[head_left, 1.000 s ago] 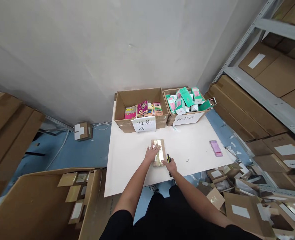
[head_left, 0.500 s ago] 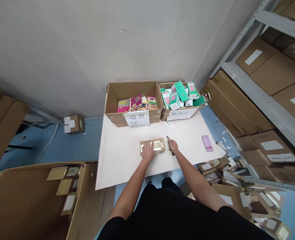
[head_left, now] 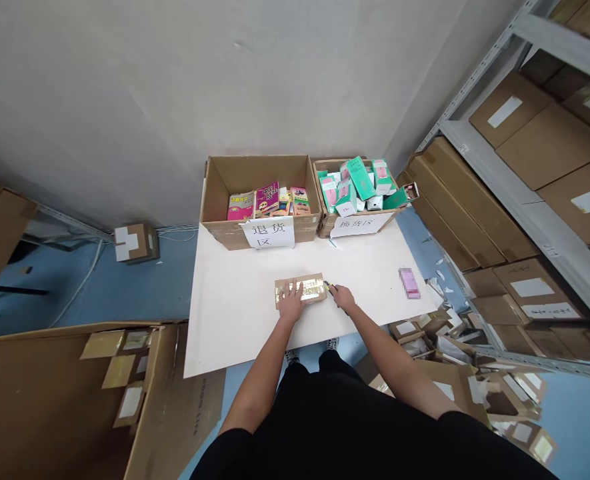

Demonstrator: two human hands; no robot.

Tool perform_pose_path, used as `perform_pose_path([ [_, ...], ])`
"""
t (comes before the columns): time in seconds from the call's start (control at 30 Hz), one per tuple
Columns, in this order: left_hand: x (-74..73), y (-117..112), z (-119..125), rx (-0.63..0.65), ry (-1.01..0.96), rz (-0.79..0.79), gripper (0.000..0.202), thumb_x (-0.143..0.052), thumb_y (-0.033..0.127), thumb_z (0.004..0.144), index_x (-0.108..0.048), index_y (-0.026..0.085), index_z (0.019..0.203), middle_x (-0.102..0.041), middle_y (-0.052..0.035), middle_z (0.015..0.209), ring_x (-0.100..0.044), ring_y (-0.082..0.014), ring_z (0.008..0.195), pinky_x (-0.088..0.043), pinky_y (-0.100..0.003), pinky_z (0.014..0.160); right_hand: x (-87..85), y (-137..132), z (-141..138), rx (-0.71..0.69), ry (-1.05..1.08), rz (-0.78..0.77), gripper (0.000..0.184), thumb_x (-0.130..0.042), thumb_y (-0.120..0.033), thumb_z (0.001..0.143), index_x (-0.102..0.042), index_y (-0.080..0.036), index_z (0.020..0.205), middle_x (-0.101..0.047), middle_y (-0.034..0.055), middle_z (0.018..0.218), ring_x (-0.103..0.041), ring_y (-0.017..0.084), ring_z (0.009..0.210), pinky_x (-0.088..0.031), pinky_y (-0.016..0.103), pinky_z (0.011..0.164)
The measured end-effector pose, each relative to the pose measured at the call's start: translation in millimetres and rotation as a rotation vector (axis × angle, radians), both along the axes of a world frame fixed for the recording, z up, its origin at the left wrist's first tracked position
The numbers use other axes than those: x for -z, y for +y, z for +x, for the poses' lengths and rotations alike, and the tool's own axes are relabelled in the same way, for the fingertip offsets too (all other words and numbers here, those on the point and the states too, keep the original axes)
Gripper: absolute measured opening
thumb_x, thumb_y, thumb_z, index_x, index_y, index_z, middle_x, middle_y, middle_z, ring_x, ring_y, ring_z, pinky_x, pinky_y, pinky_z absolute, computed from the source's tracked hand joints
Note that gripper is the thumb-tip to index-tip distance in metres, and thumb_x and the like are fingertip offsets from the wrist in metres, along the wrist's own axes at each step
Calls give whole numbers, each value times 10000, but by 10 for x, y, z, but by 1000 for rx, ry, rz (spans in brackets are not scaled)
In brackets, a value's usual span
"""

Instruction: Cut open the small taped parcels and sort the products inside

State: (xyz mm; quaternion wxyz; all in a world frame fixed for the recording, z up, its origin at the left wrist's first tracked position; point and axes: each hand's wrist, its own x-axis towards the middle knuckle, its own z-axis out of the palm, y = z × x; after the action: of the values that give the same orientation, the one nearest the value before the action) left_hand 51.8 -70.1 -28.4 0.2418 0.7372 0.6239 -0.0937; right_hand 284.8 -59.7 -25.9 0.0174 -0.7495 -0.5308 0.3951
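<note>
Cutter point(head_left: 329, 286) now at parcel's point(head_left: 315, 285) right end, within cutting reach; right hand point(head_left: 344, 299) fingers clasp it, left hand point(head_left: 291, 305) fingers spread atop.

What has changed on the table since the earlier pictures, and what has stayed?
The parcel has turned from lengthwise to sideways. The right hand has brought the knife close to the parcel's right end. The left hand stays on top; the open boxes stay put.
</note>
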Motion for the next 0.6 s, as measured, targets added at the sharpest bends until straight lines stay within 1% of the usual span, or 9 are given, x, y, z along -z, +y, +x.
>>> perform_pose_path([
  [0.07, 2, 5, -7, 1, -1, -4, 763, -497, 526, 1019, -199, 380, 1706, -153, -7, 1796, -46, -334, 1660, -147, -576, 1322, -2, -76, 5, -27, -38, -3, 480, -403, -506, 1119, -717, -193, 936, -759, 68, 840, -714, 181, 697, -464, 252, 695],
  [0.17, -5, 4, -31, 26, 3, -14, 769, -521, 518, 1011, -208, 392, 1703, -146, 6, 1796, -49, -322, 1661, -142, -558, 1327, -19, -164, 30, -45, -79, -18, 464, -434, -501, 1112, -732, -197, 929, -772, 89, 880, -738, 214, 850, -477, 260, 745],
  [0.27, -22, 3, -55, 51, 9, -22, 766, -530, 506, 1010, -224, 382, 1701, -133, 7, 1797, -46, -313, 1662, -135, -544, 1331, -58, -220, 100, -85, -96, -28, 438, -490, -514, 1089, -733, -202, 900, -780, 102, 933, -735, 239, 950, -480, 264, 758],
  [0.37, -35, 14, -65, 57, 10, -36, 765, -528, 487, 1010, -223, 369, 1702, -114, -2, 1800, -43, -318, 1662, -142, -553, 1328, -95, -266, 181, -132, -112, -29, 422, -536, -525, 1069, -717, -203, 865, -782, 116, 1009, -725, 263, 1019, -477, 271, 770],
  [0.4, -36, 18, -66, 58, 7, -42, 768, -527, 479, 1010, -218, 365, 1704, -111, -8, 1800, -45, -321, 1661, -146, -559, 1326, -104, -275, 196, -127, -117, -21, 415, -528, -523, 1073, -712, -205, 879, -781, 118, 1027, -722, 266, 1031, -475, 272, 774],
  [0.47, -35, 21, -66, 61, -1, -50, 768, -520, 471, 1013, -206, 366, 1706, -117, -16, 1799, -52, -325, 1660, -153, -573, 1322, -119, -273, 195, -83, -121, 4, 382, -501, -513, 1087, -702, -211, 969, -780, 115, 1038, -725, 264, 1025, -473, 274, 777],
  [0.53, -28, 15, -66, 64, -5, -45, 761, -507, 477, 1019, -196, 376, 1706, -129, -17, 1798, -58, -324, 1660, -153, -579, 1320, -134, -244, 152, -45, -113, 22, 319, -503, -482, 1091, -672, -212, 1089, -780, 108, 1022, -737, 256, 967, -473, 277, 770],
  [0.6, -21, 3, -64, 64, -4, -34, 755, -500, 484, 1023, -190, 386, 1706, -135, -10, 1798, -55, -321, 1661, -151, -577, 1321, -150, -201, 82, -56, -92, 14, 247, -533, -420, 1082, -635, -207, 1157, -778, 97, 999, -747, 241, 882, -473, 276, 756],
])
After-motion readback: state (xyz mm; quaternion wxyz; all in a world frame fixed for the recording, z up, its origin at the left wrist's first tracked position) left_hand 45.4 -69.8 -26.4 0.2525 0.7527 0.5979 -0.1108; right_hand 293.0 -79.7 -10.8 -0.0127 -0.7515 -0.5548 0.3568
